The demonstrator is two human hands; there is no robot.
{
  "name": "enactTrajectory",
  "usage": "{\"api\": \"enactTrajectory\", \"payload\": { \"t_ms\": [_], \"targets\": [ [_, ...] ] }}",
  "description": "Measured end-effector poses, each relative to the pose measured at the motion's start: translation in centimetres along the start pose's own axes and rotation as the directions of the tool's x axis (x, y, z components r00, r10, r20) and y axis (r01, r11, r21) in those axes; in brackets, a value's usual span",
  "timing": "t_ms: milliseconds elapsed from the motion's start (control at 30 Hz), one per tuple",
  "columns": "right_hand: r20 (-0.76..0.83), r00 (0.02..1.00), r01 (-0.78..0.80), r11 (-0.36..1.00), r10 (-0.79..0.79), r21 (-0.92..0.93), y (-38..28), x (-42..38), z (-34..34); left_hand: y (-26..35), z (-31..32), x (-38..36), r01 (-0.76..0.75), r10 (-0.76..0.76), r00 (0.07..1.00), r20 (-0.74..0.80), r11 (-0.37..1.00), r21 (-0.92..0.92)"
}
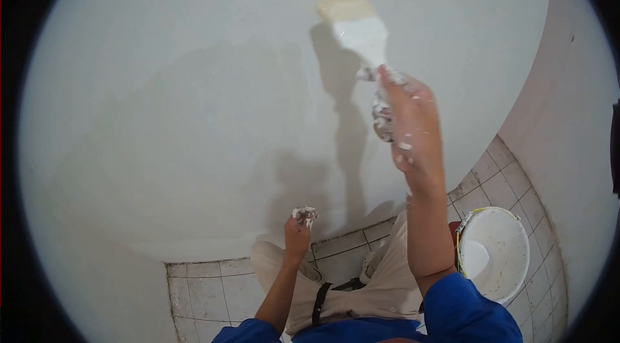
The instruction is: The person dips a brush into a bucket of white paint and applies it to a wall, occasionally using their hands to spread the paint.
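Note:
My right hand [413,117] is wrapped round the handle of a wide paintbrush [361,36], raised in front of the pale wall [194,104]. Cream bristles point up and to the left, and the part below them is white. Thick white smears cover the fingers and spot the back of this hand. Lower down, my left hand [298,233] is closed near my knee, its fingers caked with the same white stuff. What it holds, if anything, I cannot tell. The brush and right arm cast a shadow on the wall, where a darker, damp-looking patch spreads leftward.
To the right of my legs, a white bucket [497,259] with a yellowish rim stands on the tiled floor [210,285], some white liquid at its bottom. A side wall [571,117] rises on the right. My legs are bent close to the wall's base.

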State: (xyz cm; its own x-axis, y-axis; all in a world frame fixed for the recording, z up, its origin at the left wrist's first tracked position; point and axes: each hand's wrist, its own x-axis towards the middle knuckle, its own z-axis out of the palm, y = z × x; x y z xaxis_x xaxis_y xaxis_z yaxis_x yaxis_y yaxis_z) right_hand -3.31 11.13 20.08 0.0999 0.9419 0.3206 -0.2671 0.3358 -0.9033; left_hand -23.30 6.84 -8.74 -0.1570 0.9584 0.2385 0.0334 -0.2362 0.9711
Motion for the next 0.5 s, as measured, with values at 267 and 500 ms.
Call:
{"api": "enactTrajectory", "payload": {
  "t_ms": [267,500],
  "targets": [
    [0.001,0.795,-0.607,0.795,0.607,-0.017,20.5,-9.2,-5.2,-2.6,-0.4,-4.3,0.199,-0.201,0.979,0.042,0.979,0.055],
    [-0.118,0.976,-0.219,0.858,0.185,-0.464,16.8,-9.8,-9.5,-2.6,-1.6,-5.5,0.151,-0.151,0.988,0.008,0.988,0.028]
  ]
}}
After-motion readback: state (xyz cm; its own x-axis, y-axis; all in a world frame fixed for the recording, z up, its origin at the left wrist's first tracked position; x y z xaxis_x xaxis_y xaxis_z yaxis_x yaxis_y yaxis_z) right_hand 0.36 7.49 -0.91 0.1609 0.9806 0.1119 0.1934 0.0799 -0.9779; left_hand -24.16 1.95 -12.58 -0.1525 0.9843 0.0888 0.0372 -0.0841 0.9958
